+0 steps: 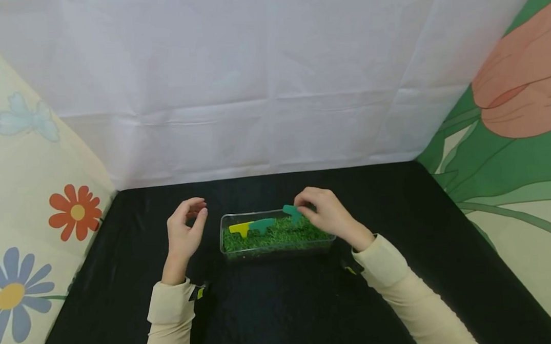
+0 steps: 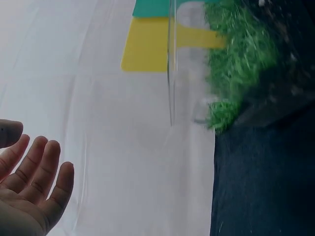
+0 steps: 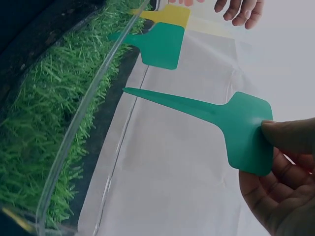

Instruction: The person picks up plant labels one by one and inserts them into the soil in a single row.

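Note:
My right hand (image 1: 325, 213) pinches a green T-shaped plant label (image 3: 246, 132) by its broad head, between thumb and fingers. Its pointed stem hangs over the right part of a clear plastic box (image 1: 279, 248), with the tip bare in the right wrist view. Green artificial grass (image 1: 283, 238) fills the box. Toward its left end, a yellow plant label (image 1: 241, 228) and a second green plant label (image 1: 263, 224) stand side by side, stems down in the grass. Left of the box my left hand (image 1: 184, 230) is raised, fingers loosely bent, holding nothing.
The box stands on a black cloth (image 1: 272, 316) covering the table. White fabric (image 1: 253, 91) hangs behind it. Flower-printed panels (image 1: 27, 203) flank both sides.

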Demonstrator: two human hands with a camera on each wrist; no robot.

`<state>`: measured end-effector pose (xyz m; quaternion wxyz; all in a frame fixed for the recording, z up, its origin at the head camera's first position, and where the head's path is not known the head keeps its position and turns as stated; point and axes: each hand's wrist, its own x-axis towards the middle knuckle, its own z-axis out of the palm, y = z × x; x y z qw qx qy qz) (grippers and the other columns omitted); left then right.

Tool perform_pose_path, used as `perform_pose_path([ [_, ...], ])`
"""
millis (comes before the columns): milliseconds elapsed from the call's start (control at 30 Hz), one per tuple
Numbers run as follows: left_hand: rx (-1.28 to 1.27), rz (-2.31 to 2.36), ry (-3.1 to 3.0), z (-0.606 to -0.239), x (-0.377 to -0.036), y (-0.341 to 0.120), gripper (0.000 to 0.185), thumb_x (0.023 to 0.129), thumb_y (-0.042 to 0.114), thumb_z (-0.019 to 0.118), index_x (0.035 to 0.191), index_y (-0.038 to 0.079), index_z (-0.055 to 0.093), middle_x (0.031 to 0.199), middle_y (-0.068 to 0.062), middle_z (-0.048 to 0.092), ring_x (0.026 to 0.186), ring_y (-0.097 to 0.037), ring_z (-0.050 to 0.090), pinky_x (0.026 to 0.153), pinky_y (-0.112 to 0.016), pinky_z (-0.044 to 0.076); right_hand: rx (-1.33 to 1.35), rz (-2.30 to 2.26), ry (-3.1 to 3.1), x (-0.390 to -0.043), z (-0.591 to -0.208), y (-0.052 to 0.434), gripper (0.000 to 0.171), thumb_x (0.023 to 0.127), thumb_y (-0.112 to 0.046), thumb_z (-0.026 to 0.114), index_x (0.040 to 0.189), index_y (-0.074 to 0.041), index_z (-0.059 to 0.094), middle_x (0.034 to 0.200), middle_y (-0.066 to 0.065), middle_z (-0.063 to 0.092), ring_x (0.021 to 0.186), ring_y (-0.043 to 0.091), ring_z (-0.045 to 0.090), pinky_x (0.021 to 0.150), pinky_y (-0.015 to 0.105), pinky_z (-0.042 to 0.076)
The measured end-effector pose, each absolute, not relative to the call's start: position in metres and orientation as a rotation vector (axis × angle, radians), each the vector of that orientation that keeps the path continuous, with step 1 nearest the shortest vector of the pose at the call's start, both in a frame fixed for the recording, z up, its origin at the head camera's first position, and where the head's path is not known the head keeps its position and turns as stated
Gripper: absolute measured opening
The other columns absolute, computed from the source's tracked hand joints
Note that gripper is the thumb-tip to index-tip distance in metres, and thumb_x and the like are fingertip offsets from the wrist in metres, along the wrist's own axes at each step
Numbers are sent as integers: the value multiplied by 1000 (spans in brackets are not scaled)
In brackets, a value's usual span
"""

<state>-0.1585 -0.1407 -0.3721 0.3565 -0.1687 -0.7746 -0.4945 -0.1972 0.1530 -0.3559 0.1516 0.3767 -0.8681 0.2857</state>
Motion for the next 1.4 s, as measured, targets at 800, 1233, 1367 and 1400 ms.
perform_pose_path([
  [800, -344, -1294, -2021, -381, -155, -154, 16, 78, -19, 56, 94, -16, 58, 83, -28, 60, 75, -12, 55, 69, -11, 43, 1101, 756, -2535, -204, -380, 131, 10, 81, 0, 66, 88, -6, 64, 85, 4, 61, 75, 15, 58, 65, 29, 48],
  [1233, -338, -1328, -2026, -386, -157, -155, 15, 79, -18, 56, 93, -16, 58, 83, -28, 60, 75, -10, 54, 69, -10, 43, 1101, 722, -2570, -205, -388, 129, 10, 81, 1, 65, 88, -7, 64, 85, 4, 61, 77, 16, 58, 66, 29, 48],
  [1367, -348, -1322, -2022, -387, -158, -156, 15, 78, -18, 56, 93, -17, 58, 83, -28, 60, 74, -12, 55, 68, -10, 43, 1096, 729, -2578, -205, -390, 127, 10, 81, 1, 65, 87, -7, 65, 85, 4, 61, 77, 16, 58, 66, 29, 48],
  [1400, -351, -1318, -2022, -387, -158, -156, 15, 78, -19, 56, 93, -17, 58, 83, -28, 60, 74, -13, 55, 68, -10, 43, 1096, 729, -2579, -206, -390, 127, 10, 81, 1, 65, 87, -7, 65, 85, 4, 61, 77, 16, 58, 67, 29, 48],
])
